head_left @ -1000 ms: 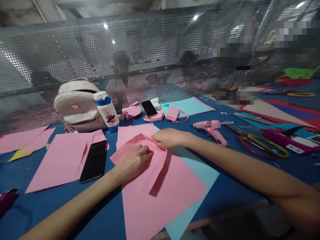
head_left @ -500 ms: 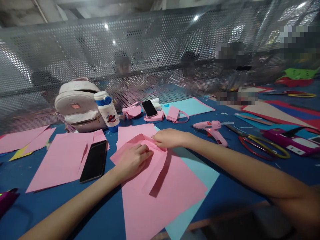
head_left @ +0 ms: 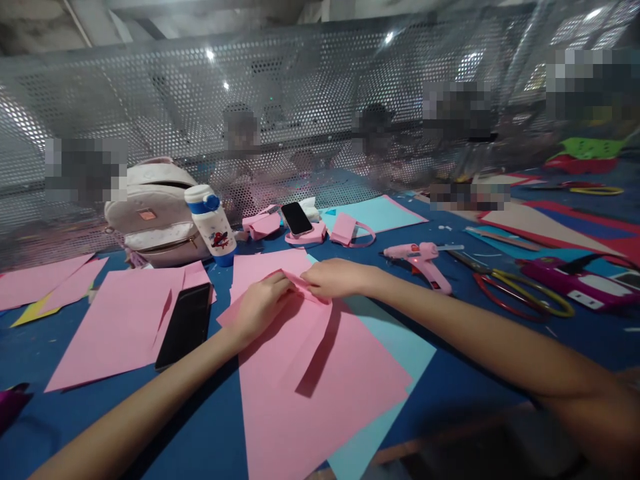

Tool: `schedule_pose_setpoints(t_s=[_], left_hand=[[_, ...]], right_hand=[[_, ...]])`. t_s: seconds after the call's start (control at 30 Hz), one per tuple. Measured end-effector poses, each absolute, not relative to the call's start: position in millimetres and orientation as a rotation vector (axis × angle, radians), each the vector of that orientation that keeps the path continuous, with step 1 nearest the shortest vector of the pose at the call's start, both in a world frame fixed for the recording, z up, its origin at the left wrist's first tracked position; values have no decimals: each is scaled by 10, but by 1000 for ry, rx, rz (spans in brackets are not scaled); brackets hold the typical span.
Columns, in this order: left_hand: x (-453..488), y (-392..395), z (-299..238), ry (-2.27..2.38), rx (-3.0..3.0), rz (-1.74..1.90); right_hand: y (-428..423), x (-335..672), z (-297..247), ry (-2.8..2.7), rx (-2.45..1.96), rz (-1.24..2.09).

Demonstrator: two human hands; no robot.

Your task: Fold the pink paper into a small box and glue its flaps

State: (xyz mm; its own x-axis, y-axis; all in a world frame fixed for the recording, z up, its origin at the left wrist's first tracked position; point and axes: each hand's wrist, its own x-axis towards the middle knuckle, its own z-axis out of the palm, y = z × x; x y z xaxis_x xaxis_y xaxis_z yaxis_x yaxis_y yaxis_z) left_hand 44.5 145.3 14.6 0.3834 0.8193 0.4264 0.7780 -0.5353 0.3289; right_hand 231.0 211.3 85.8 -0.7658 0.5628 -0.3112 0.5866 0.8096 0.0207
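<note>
A large pink paper sheet [head_left: 320,393] lies in front of me on the blue table [head_left: 460,373], over a light blue sheet [head_left: 400,347]. Its far corner is folded over into a raised flap. My left hand [head_left: 263,305] is curled with its fingers pressing on the fold. My right hand [head_left: 335,277] pinches the folded edge from the right, fingers together. The two hands nearly touch at the crease.
A black phone [head_left: 184,327] lies on more pink sheets [head_left: 115,327] at left. Behind stand a white backpack [head_left: 153,213], a bottle [head_left: 210,223] and a second phone [head_left: 297,218]. A pink glue gun [head_left: 423,259] and scissors [head_left: 520,293] lie at right. A perforated metal screen [head_left: 320,100] closes the back.
My left hand has slid forward along the pink paper toward the fold, closer to my right hand. The right hand has stayed put.
</note>
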Motion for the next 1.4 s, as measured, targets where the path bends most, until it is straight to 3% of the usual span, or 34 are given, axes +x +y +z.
schedule_pose_setpoints(t_s=[0.5,1.4], left_hand=[[457,1445,92,1410,2080,1251],[380,1431,107,1427,2286,1235]], right_hand=[[2084,2305,889,2683,883,-100],[2081,2314,879,2694,892,-107]])
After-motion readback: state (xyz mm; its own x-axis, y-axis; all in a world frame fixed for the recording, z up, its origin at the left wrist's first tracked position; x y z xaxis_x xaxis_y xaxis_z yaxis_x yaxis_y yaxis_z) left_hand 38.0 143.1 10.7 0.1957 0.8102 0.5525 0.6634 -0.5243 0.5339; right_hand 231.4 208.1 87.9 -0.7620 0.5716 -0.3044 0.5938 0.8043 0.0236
